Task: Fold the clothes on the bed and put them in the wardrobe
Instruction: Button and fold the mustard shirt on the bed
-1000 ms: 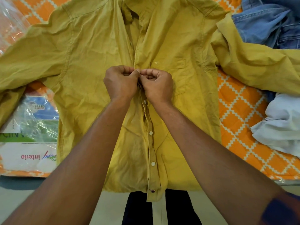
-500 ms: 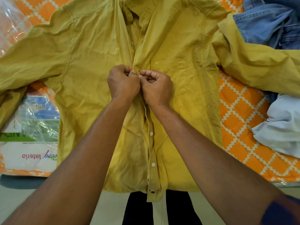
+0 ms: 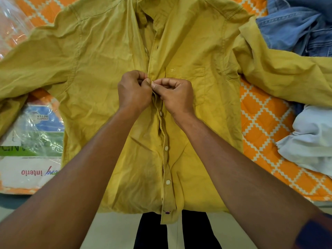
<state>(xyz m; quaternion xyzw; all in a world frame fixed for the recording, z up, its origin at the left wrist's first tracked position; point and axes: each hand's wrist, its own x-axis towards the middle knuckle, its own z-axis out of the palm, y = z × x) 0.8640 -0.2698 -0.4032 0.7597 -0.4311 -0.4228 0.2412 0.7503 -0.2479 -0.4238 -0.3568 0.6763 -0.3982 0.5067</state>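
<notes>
Right hand (image 3: 177,95) eases toward 3 o'clock from left hand (image 3: 133,91); both pinch the yellow shirt (image 3: 100,69) at its placket. Buttoning looks unfinished, so folding waits.

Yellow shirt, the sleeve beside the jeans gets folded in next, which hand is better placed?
Probably the right hand: that sleeve lies on its side; the left hand would have to cross the shirt. Both pinch the placket.

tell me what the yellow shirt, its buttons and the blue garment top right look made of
The yellow shirt looks like matte woven cotton: soft creases, stitched seams. Its buttons seem plastic, pale and slightly glossy; the lowest is darker. The blue garment looks like denim: faded blue weave, heavy topstitched seams.
</notes>
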